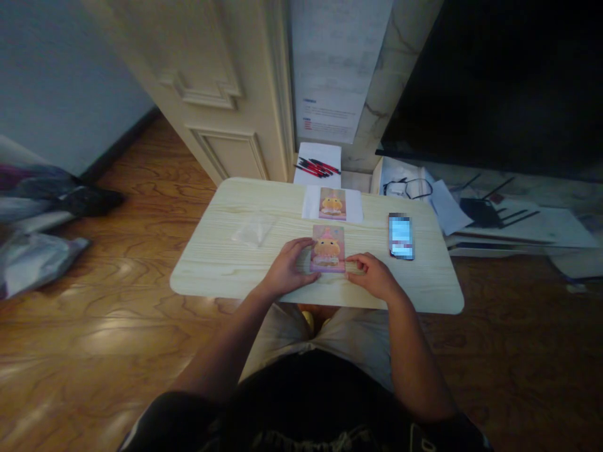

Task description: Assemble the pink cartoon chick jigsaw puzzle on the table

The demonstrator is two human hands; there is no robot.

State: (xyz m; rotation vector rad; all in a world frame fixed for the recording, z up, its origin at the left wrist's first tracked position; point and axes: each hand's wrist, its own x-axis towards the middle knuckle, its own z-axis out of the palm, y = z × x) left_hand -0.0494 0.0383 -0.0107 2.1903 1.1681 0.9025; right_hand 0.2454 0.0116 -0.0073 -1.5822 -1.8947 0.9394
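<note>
A pink picture card (328, 250) with a yellow cartoon figure lies face up near the table's front edge, between my two hands. My left hand (288, 269) holds its left side, fingertips at the upper edge and thumb by the lower left corner. On the opposite side, my right hand (374, 276) has its thumb and index finger close together at the card's right edge, the other fingers curled. Just beyond lies a similar picture (332, 204) on a white sheet (355, 206). A clear plastic bag (252, 231) rests left of my left hand.
A lit phone (401, 236) lies on the right of the pale wooden table (211, 263). Several red and black pens (316, 167) sit on a white surface behind it. Glasses (418, 188) and a black router (481, 212) stand on the low shelf. A cabinet door (226, 94) rises at the back left.
</note>
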